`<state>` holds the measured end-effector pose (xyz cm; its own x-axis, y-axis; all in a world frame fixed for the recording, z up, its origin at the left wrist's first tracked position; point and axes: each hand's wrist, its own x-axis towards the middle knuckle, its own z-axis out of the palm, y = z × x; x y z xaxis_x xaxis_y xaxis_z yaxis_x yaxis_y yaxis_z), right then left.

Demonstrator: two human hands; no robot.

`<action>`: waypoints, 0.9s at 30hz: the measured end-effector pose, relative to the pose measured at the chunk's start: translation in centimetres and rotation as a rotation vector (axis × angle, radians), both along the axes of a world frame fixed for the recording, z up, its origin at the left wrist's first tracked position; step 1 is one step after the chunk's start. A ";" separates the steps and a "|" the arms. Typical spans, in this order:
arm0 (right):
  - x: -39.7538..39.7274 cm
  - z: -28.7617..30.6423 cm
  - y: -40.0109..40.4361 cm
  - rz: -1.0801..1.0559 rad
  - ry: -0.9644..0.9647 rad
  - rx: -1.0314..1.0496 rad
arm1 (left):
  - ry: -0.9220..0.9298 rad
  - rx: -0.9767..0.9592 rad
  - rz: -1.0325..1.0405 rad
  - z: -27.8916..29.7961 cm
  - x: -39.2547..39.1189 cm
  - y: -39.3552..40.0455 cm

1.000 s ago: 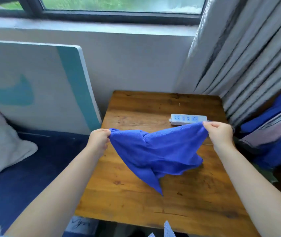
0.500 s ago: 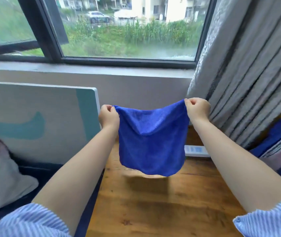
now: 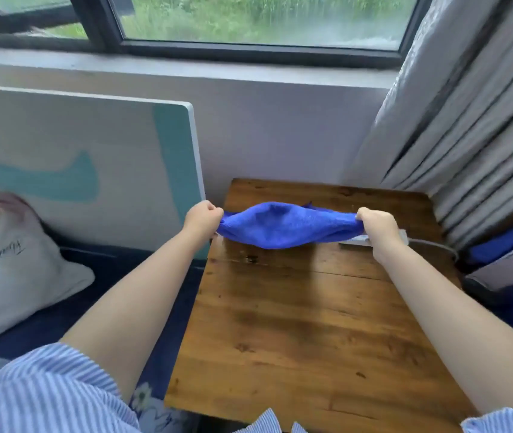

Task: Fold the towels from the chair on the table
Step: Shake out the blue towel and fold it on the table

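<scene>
A bright blue towel (image 3: 283, 225) is stretched wide between my two hands, low over the far part of the wooden table (image 3: 305, 323). My left hand (image 3: 202, 216) grips its left corner near the table's far left edge. My right hand (image 3: 375, 223) grips its right corner. The towel billows in the middle and its lower part hangs close to the tabletop. More blue and grey towels (image 3: 511, 245) are piled on the chair at the right edge, partly hidden by the curtain.
A white power strip (image 3: 361, 241) with a grey cable lies on the table behind my right hand. Grey curtains (image 3: 467, 126) hang at the right. A white and teal board (image 3: 92, 170) leans at the left, with a pillow (image 3: 14, 270) on a dark blue bed.
The towel, held up high and hanging flat in front of the window half a second ago, has swung down toward the table. My hands are lower and farther apart.
</scene>
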<state>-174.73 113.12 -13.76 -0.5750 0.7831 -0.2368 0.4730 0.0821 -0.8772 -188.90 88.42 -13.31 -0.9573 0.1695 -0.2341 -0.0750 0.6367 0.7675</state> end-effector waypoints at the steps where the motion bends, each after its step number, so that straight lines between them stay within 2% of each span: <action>1: 1.0 -1.4 0.0 0.007 -0.082 -0.010 | -0.034 -0.070 -0.043 -1.3 0.6 -0.5; 6: 7.4 -9.1 -1.0 0.276 -0.624 0.160 | -0.223 -0.401 -0.295 -8.4 5.5 -3.8; 10: 11.6 -12.8 -2.2 0.368 -0.900 0.184 | -0.338 -0.702 -0.573 -12.4 8.4 -6.1; 16: 15.1 -16.0 -4.0 0.524 -1.132 0.257 | -0.405 -1.015 -0.873 -16.4 11.6 -8.8; 22: 16.9 -18.1 -6.0 0.725 -1.327 0.357 | -0.457 -1.168 -1.120 -18.9 14.5 -9.3; 27: 16.6 -18.2 -6.0 0.931 -1.428 0.375 | -0.587 -1.202 -1.216 -19.7 16.0 -9.2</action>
